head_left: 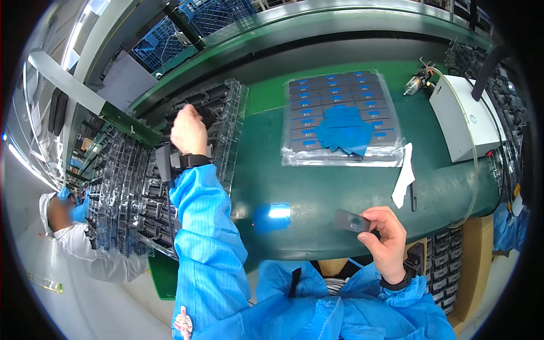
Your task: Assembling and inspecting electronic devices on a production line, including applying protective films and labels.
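My right hand (388, 241) pinches a small dark grey rectangular cover plate (350, 221) between thumb and fingers, above the bench's near edge. Its flat face carries a small printed mark. At the left, my left hand (190, 131) reaches over a clear plastic tray (237, 122) of black plastic parts. Its fingers are curled closed, and a black part (208, 117) lies right beside them. What those fingers hold, if anything, is hidden. Midway along the bench, a clear tray (340, 157) bears rows of grey plates with blue film tabs. Loose blue film pieces (344, 129) lie heaped on it.
The green bench (317, 190) carries a blue film sheet (272, 218), a white cloth (403, 178) and a dark slim tool (413, 195). A white box (467, 116) with a hose stands right. Stacked trays (122, 187) fill the left, near another person (85, 238).
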{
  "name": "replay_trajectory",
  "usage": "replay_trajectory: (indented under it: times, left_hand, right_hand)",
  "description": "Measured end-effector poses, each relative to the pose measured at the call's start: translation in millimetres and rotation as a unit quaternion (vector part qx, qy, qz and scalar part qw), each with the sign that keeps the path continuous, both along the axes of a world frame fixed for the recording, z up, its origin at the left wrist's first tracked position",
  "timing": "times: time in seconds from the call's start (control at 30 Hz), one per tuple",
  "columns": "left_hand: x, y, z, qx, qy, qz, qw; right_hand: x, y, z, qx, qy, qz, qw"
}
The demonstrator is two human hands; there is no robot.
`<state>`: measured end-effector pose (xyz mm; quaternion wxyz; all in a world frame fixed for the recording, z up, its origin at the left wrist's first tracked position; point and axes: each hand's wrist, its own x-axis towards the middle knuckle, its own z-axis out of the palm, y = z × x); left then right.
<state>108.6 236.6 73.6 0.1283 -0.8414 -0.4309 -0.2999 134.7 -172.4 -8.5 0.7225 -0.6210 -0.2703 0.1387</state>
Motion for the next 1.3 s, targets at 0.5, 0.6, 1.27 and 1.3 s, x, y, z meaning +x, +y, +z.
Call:
replay_trajectory:
  times: [0.5,0.6,1.27,1.3]
  left_hand:
    - [-86,-249,-54,-0.827,-0.337,-0.389,0.226]
    - [-88,-272,-60,-0.843,-0.335,-0.363,0.215]
    - [-94,-253,-69,-0.785,-0.306,-0.394,0.366]
    - [-94,-252,-68,-0.790,-0.306,-0.387,0.363]
  right_hand:
    - [-15,-25,14,0.091,0.091,-0.034,0.991]
    - [-18,-25,14,0.107,0.099,-0.034,0.989]
    - [-24,-20,6,0.112,0.132,-0.071,0.982]
    - [-24,-20,7,0.111,0.131,-0.071,0.983]
